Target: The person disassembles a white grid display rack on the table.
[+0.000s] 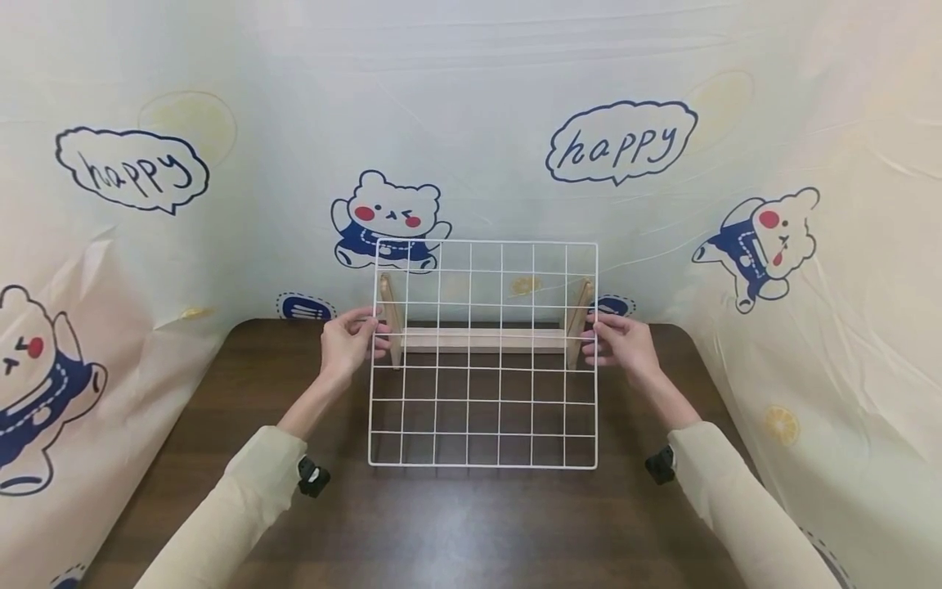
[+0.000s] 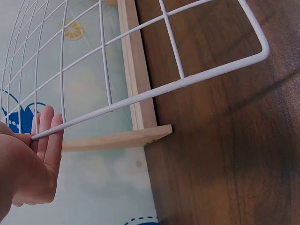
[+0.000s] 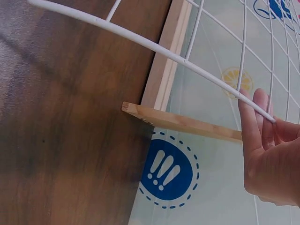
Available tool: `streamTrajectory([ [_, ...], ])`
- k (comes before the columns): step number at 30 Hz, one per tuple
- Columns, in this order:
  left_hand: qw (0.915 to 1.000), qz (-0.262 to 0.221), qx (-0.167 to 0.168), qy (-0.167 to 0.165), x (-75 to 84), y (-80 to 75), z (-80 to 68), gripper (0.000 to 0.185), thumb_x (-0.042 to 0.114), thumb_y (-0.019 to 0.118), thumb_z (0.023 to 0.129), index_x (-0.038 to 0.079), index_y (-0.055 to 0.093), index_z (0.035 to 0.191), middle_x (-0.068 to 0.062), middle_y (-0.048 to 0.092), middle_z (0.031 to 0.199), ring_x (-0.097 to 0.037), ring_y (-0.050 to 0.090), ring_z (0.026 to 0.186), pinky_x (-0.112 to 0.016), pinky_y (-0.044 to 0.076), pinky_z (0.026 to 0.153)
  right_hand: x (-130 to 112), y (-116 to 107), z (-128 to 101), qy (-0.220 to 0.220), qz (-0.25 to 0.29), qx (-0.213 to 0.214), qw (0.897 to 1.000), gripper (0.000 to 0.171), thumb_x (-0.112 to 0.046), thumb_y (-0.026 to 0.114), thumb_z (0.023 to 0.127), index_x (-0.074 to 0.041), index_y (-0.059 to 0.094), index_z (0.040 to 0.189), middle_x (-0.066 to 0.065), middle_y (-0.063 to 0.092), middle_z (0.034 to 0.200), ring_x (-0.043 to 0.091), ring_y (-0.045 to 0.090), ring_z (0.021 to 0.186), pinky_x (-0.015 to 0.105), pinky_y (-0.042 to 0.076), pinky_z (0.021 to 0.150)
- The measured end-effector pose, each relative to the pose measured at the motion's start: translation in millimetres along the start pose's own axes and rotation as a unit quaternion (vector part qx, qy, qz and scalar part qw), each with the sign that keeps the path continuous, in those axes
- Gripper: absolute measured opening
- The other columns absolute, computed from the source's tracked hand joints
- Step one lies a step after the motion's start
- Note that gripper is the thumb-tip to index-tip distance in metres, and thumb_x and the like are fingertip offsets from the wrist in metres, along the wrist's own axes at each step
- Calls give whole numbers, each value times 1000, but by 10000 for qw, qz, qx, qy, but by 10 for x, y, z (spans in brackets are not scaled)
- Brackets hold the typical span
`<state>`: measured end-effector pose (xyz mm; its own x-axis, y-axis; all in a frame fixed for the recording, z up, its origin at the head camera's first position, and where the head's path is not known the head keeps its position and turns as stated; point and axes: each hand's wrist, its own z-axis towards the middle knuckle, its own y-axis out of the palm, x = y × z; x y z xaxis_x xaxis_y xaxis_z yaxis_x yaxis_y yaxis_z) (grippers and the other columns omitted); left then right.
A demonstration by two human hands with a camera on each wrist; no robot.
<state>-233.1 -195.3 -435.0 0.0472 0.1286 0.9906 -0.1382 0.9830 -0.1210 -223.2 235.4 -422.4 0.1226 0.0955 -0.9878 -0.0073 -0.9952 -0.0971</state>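
A white wire grid panel stands upright between my two hands, in front of a wooden stand. My left hand grips its left edge wire between thumb and fingers, a little above mid-height. At the same height on the right edge, my right hand pinches the wire the same way. Behind the grid, the light wooden stand has two slanted side pieces joined by a crossbar. Both wrist views show the stand's side foot on the table, with the grid's lower corner nearer the camera.
The dark brown wooden table spreads beneath, its far edge just behind the stand. A pale curtain printed with bears, lemon slices and "happy" bubbles hangs at the back and both sides. Small black devices sit at the wrists.
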Motion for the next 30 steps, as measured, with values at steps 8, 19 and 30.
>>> streamTrajectory([
  [8,9998,43,53,-173,-50,-16,-34,28,4,53,99,-7,58,124,-34,66,101,-15,70,61,-38,61,63,40,16,-39,284,79,-99,9995,37,-12,54,100,8,51,132,25,68,108,25,72,79,52,55,83],
  [19,9996,194,-15,-210,-63,-73,-96,29,4,52,99,-7,58,125,-33,66,100,-14,70,60,-37,61,62,138,49,-56,414,151,-182,9989,32,-8,51,101,8,53,129,16,72,99,23,72,76,50,58,79],
  [30,9993,204,-169,-280,-138,-100,-146,30,4,52,99,-8,57,126,-32,68,98,-17,71,62,-40,61,64,229,77,-102,619,164,-209,9977,35,-9,50,101,9,50,132,28,66,111,24,71,78,51,56,82],
])
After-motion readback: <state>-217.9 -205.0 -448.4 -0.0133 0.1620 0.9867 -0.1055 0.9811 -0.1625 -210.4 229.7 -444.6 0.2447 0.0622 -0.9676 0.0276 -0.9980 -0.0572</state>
